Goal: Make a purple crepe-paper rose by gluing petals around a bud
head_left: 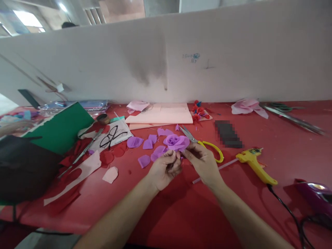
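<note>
A purple paper rose (176, 141) is held over the red table (160, 207) between both my hands. My left hand (166, 169) is curled, its fingers pinching the flower's underside. My right hand (202, 162) is also closed, its fingertips gripping the flower from the right. Several loose purple petals (145, 145) lie on the table just left of the flower. Yellow-handled scissors (207, 147) lie right behind my right hand.
A yellow glue gun (255, 164) with a black cord lies to the right, beside a purple appliance (315, 195). Pink sheets (160, 116), green paper (61, 129), eyeglasses (112, 136), red scraps and a dark bag (23, 169) crowd the left. A white partition (166, 62) backs the table.
</note>
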{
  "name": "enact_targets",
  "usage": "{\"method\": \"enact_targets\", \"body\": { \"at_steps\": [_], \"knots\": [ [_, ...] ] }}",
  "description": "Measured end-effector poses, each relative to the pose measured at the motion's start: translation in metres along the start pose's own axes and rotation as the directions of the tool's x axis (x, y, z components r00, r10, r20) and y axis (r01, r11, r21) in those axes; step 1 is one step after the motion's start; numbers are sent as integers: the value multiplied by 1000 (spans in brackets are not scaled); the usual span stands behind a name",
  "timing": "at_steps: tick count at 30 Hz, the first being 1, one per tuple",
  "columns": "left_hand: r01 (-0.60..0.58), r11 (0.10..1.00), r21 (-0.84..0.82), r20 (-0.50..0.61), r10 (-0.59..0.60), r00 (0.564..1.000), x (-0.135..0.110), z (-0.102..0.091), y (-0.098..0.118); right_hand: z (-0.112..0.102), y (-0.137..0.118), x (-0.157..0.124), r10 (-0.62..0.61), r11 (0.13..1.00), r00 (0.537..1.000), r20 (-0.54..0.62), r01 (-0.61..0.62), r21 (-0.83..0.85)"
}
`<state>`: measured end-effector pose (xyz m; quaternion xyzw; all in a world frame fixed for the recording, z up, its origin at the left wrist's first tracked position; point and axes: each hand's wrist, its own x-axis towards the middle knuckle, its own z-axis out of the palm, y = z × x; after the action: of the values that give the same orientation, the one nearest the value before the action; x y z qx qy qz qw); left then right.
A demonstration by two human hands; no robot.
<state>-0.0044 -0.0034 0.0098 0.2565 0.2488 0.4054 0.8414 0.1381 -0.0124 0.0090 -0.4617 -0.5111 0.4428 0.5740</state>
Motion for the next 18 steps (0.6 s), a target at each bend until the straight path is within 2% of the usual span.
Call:
{"method": "enact_targets", "body": {
  "at_steps": [18],
  "knots": [
    [16,1000,25,-53,-14,999,2,-1,-4,0,-8,-3,-3,999,1000,15,2,41]
  ]
}}
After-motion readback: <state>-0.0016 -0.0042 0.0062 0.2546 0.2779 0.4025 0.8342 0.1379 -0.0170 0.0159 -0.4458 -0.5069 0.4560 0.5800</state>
